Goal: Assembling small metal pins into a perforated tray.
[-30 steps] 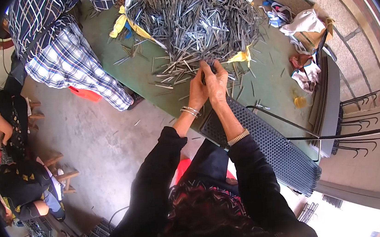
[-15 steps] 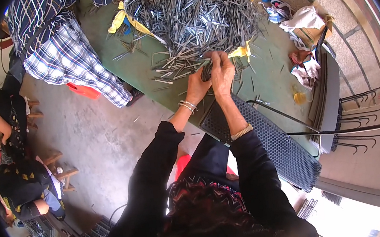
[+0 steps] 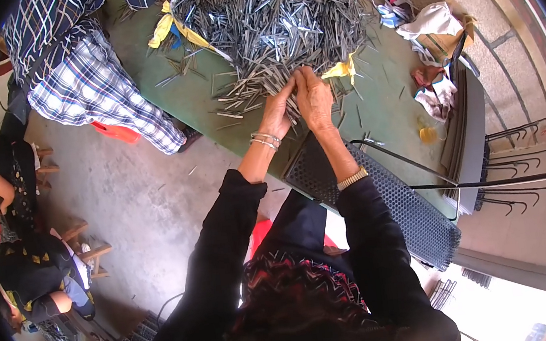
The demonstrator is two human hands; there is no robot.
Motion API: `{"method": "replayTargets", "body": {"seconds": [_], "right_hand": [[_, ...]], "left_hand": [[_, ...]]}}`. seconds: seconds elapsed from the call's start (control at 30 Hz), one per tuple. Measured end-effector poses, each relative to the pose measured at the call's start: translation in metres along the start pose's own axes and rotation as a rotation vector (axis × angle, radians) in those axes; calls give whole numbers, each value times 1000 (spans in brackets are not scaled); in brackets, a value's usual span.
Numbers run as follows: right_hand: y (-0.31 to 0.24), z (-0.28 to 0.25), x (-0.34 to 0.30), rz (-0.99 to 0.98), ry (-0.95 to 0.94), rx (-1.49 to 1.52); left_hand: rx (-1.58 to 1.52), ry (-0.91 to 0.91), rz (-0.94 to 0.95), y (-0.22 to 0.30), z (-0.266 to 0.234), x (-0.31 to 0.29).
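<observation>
Both of my hands meet at the near edge of a large heap of thin dark metal rods (image 3: pixel 278 27). My left hand (image 3: pixel 276 113) is closed around a small bunch of metal rods (image 3: pixel 293 111), whose ends show between the two hands. Pressed against the same bunch from the right is my right hand (image 3: pixel 314 101), its fingers bent together and fingertips touching those of the left. Part of the bunch is hidden under the fingers. Below the right wrist lies a long black perforated rack (image 3: pixel 394 217), full of small round holes.
Loose rods lie on the green table (image 3: pixel 208 121). Yellow ties (image 3: pixel 341 68) hang from the heap's sack. Gloves (image 3: pixel 437 96) and a cardboard box (image 3: pixel 442 43) lie at the right. A thin metal bar (image 3: pixel 405 163) crosses above the rack. A person in checked clothes (image 3: pixel 87 77) is at the left.
My hands have shifted slightly farther from me, against the heap's near edge, and the fingertips have come together. More of the bunch shows between them. The view has shifted a little.
</observation>
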State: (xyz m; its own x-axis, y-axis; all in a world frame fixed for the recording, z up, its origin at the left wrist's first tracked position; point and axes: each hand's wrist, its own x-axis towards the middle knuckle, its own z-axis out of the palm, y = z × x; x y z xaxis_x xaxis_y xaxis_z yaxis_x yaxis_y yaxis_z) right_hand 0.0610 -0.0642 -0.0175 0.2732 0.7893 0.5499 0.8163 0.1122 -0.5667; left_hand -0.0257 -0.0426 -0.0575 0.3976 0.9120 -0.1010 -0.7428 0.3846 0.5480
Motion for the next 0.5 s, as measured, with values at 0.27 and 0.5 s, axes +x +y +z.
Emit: {"method": "replayTargets", "body": {"seconds": [0.27, 0.5], "right_hand": [[14, -12, 3, 137, 1, 291], [-20, -118, -20, 303, -370, 919]], "left_hand": [[246, -2, 114, -2, -8, 3], [815, 115, 557, -2, -36, -16]]}}
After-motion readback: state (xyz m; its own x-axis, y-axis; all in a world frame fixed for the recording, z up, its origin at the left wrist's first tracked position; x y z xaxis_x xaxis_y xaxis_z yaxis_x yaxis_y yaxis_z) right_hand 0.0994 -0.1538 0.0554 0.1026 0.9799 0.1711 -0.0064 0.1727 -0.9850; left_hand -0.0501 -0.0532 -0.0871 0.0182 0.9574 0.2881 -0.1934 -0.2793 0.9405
